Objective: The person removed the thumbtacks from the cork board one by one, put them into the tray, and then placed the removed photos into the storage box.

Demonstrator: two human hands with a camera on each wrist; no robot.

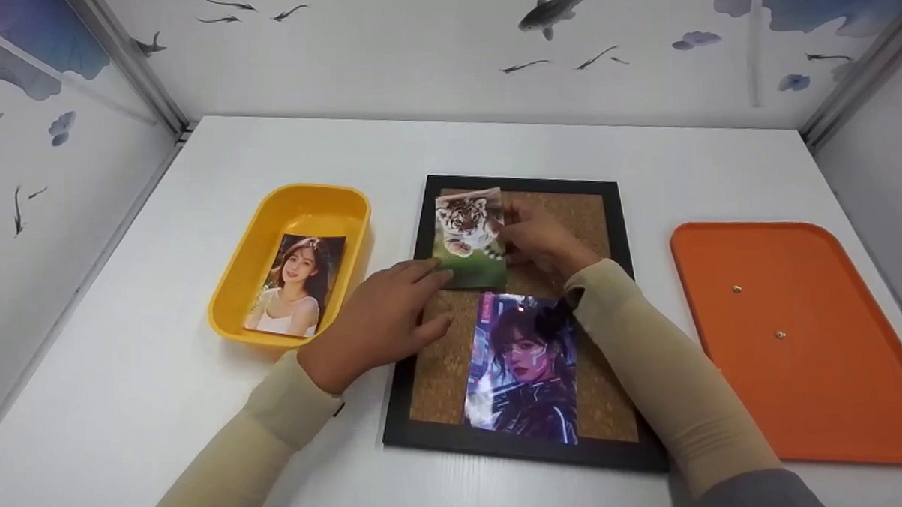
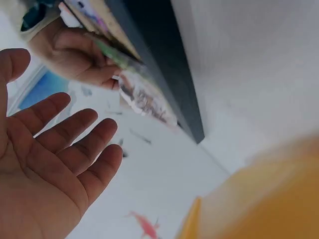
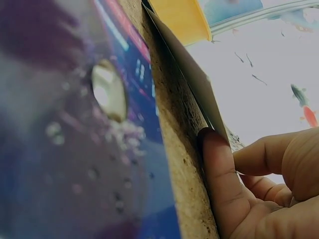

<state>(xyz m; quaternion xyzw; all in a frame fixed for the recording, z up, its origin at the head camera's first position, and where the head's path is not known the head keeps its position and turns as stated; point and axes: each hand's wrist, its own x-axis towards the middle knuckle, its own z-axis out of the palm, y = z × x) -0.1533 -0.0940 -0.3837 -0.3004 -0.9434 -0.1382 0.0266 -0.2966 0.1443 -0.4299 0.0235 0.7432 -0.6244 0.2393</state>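
Three photo prints: right hand (image 1: 537, 237) pinches tiger-cub print (image 1: 468, 238) at far left of one corkboard (image 1: 441, 366); left hand (image 1: 382, 316), fingers spread, is at its near-left corner. Cyberpunk print (image 1: 519, 382), nearer, bears one thumbtack (image 1: 520, 308). Left yellow tub (image 1: 316, 202): one portrait print (image 1: 296, 289). Right orange tray (image 1: 838, 390): two loose tacks (image 1: 736, 288).

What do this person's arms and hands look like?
The left hand and right hand are ungloved. Beige sleeves cover both forearms, with grey fabric above the right one. Something small and dark shows at each cuff, too unclear to identify.
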